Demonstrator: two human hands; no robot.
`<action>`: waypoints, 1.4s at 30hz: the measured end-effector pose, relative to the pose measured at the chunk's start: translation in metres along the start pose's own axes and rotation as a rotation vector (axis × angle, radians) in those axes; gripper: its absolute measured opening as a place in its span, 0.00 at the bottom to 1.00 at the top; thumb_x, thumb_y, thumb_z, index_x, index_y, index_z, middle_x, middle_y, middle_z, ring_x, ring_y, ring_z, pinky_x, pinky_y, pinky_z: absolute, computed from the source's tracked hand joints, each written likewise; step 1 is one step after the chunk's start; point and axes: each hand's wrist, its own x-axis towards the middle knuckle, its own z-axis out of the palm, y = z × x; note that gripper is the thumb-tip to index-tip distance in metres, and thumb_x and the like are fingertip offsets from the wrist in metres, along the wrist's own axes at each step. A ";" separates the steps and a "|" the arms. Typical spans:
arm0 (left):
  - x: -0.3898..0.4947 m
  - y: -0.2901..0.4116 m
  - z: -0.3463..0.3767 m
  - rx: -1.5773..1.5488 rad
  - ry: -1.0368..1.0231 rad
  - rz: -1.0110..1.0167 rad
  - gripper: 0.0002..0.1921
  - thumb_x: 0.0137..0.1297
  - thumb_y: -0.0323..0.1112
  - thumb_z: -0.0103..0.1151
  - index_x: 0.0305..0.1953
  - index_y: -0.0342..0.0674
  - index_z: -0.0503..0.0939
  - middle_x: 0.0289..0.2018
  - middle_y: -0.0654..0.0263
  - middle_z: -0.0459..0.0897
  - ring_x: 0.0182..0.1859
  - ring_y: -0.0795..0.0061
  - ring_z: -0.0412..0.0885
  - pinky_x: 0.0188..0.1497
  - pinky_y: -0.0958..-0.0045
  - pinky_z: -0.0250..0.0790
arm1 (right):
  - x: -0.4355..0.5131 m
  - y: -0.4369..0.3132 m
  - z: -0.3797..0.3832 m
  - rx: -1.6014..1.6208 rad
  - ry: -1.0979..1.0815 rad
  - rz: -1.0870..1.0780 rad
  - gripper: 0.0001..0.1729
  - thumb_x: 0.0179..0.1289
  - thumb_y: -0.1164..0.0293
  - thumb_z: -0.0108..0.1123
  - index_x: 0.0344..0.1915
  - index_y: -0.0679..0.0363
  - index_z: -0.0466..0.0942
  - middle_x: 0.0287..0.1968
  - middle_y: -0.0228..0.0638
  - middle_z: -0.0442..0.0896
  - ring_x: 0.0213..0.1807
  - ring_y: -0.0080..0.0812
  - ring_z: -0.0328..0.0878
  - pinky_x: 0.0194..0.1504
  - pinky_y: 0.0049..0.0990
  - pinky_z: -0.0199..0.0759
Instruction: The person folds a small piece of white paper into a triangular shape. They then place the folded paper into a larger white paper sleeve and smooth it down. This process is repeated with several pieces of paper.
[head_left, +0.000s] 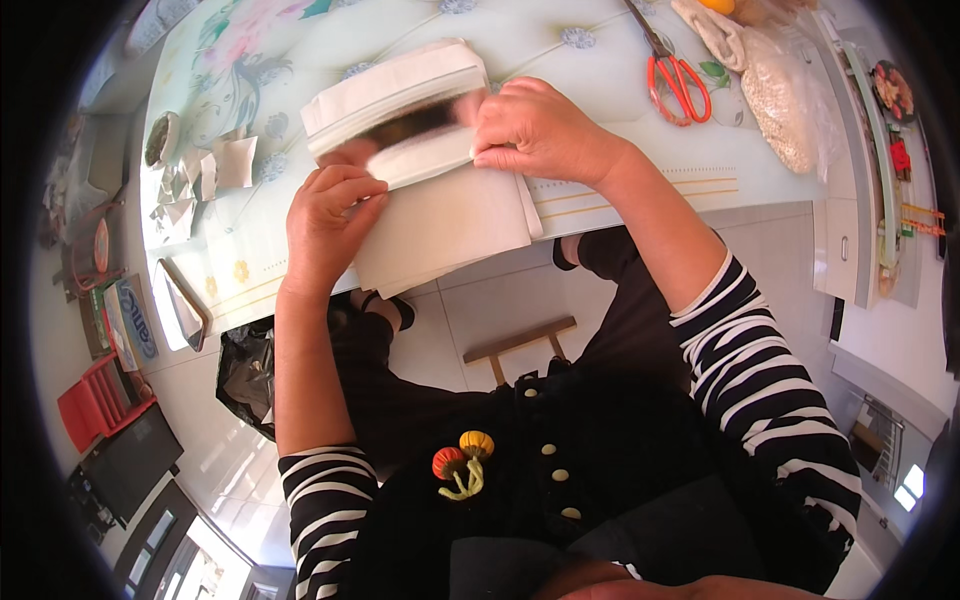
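Between my hands lies a glossy, mirror-like sheet or strip with a dark reflection across it and blurred reflections of my fingers. My left hand pinches its lower left corner, thumb against forefinger. At the right end, the bent fingers of my right hand pinch the same near edge. Behind the strip, a pale folded paper stack lies on the table. Cream paper sheets lie below my hands and hang past the table's front edge. Whether the strip is joined to the paper I cannot tell.
Red-handled scissors lie at the back right of the patterned table, near a plastic bag. Torn paper scraps and a small round container are at left. A phone sits at the edge above a black bin bag.
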 end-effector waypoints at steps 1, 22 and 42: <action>0.000 -0.001 -0.002 -0.004 -0.016 -0.022 0.04 0.55 0.26 0.71 0.33 0.41 0.88 0.34 0.69 0.86 0.40 0.66 0.82 0.43 0.67 0.75 | 0.000 0.000 0.000 0.007 -0.002 0.009 0.07 0.64 0.64 0.66 0.29 0.51 0.85 0.32 0.24 0.80 0.39 0.32 0.75 0.60 0.36 0.64; 0.001 -0.007 -0.011 -0.032 -0.156 -0.352 0.10 0.68 0.38 0.66 0.40 0.36 0.86 0.33 0.65 0.85 0.36 0.73 0.82 0.42 0.73 0.72 | 0.002 -0.008 0.010 -0.033 0.010 0.269 0.15 0.65 0.62 0.62 0.23 0.54 0.80 0.29 0.26 0.81 0.34 0.29 0.77 0.68 0.38 0.59; 0.003 -0.006 -0.008 0.016 -0.136 -0.553 0.14 0.63 0.45 0.72 0.35 0.39 0.87 0.29 0.69 0.85 0.32 0.78 0.80 0.39 0.74 0.70 | 0.005 -0.014 0.011 -0.061 -0.007 0.393 0.08 0.58 0.65 0.66 0.24 0.53 0.78 0.27 0.27 0.83 0.31 0.31 0.78 0.67 0.37 0.61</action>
